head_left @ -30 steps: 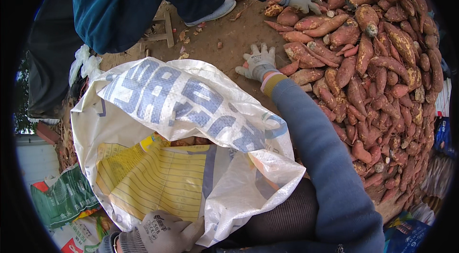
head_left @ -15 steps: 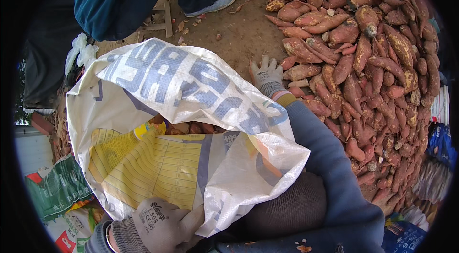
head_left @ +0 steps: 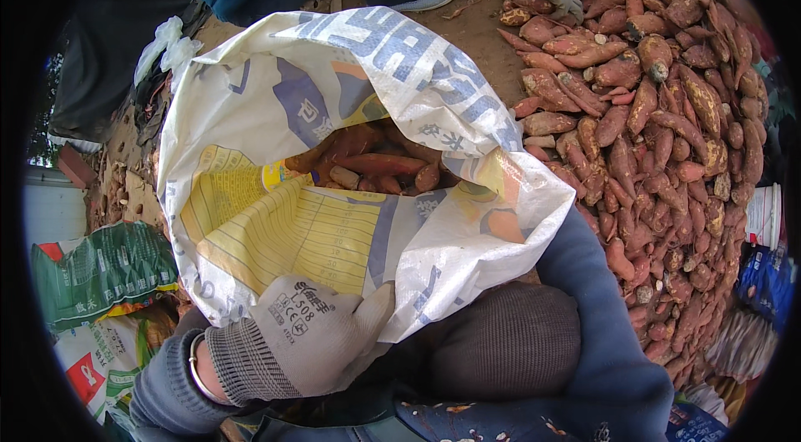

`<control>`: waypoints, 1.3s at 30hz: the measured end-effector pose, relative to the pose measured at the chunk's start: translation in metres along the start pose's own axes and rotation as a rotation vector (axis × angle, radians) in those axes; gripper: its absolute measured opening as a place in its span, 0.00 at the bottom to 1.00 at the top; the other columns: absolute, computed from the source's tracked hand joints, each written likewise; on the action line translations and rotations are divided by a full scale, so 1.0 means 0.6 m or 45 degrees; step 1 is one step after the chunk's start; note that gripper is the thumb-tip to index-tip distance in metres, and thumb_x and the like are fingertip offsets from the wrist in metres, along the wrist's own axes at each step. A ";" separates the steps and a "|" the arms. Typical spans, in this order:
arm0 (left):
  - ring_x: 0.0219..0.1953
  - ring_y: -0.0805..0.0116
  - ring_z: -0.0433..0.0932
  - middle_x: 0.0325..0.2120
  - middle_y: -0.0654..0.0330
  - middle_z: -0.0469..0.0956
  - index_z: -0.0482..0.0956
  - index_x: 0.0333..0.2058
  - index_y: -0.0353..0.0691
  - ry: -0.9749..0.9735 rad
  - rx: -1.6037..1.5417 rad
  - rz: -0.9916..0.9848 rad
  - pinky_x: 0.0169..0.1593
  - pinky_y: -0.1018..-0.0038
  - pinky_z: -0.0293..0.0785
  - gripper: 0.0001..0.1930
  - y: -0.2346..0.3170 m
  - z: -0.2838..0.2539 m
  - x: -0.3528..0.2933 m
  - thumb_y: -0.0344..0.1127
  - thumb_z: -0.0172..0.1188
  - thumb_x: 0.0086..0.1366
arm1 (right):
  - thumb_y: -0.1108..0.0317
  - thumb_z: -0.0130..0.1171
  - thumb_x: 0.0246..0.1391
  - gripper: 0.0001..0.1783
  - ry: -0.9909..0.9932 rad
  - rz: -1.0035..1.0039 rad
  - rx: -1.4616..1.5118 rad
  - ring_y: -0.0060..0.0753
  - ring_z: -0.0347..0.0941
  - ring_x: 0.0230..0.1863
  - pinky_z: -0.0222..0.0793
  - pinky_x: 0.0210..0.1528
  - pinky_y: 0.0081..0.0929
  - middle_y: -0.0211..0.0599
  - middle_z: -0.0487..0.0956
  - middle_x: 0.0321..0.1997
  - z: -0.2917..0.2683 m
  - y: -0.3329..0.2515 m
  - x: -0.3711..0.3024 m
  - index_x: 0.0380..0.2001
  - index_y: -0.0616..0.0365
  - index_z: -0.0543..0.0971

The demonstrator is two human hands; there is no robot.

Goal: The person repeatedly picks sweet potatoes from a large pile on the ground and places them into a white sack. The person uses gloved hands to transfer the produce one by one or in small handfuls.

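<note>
left hand (head_left: 304,338), gloved, lower centre of frame, fingers closed on the near rim of the woven sack (head_left: 350,150), holding its mouth open. right hand hidden behind the sack; only its blue sleeve (head_left: 601,308) shows, so its grip cannot be told. sweet potatoes (head_left: 375,166) lie inside at centre; the heap (head_left: 659,133) fills the right. judgement: keep the rim taut and tilted toward the heap.
</note>
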State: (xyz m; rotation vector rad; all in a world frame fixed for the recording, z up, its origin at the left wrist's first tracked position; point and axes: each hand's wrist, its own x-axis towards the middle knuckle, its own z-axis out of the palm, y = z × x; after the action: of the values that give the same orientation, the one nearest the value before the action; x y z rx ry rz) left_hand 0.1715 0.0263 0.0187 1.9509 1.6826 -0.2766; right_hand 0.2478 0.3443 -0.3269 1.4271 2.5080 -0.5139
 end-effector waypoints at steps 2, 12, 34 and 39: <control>0.19 0.56 0.79 0.19 0.59 0.77 0.75 0.56 0.35 0.042 0.019 0.014 0.24 0.61 0.74 0.30 0.002 0.002 -0.002 0.49 0.67 0.62 | 0.46 0.65 0.56 0.32 0.117 0.028 0.171 0.49 0.64 0.71 0.66 0.65 0.52 0.46 0.68 0.67 -0.024 0.018 -0.025 0.57 0.53 0.76; 0.26 0.52 0.84 0.24 0.51 0.80 0.73 0.51 0.29 0.120 -0.088 0.195 0.27 0.58 0.79 0.21 -0.003 0.004 0.017 0.39 0.59 0.65 | 0.66 0.60 0.65 0.18 1.219 -1.084 1.953 0.45 0.78 0.57 0.78 0.60 0.44 0.46 0.77 0.55 -0.375 0.120 -0.217 0.56 0.60 0.79; 0.29 0.44 0.81 0.27 0.47 0.81 0.77 0.54 0.35 0.265 -0.276 0.038 0.34 0.59 0.76 0.23 -0.005 0.008 -0.018 0.35 0.67 0.61 | 0.31 0.68 0.48 0.64 -0.220 0.580 0.193 0.59 0.67 0.71 0.62 0.72 0.44 0.54 0.60 0.77 -0.010 0.209 -0.352 0.78 0.46 0.49; 0.29 0.45 0.81 0.28 0.47 0.80 0.76 0.54 0.33 0.252 -0.269 0.052 0.35 0.60 0.77 0.24 0.002 0.001 -0.007 0.33 0.66 0.59 | 0.33 0.71 0.44 0.65 -0.148 0.535 0.170 0.65 0.64 0.72 0.62 0.72 0.47 0.53 0.47 0.81 0.047 0.198 -0.351 0.79 0.36 0.47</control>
State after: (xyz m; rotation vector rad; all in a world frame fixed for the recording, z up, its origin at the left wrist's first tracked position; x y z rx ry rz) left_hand 0.1718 0.0223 0.0203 1.9016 1.7141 0.1101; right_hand 0.4575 0.2231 -0.3025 1.8495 2.0347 -0.6650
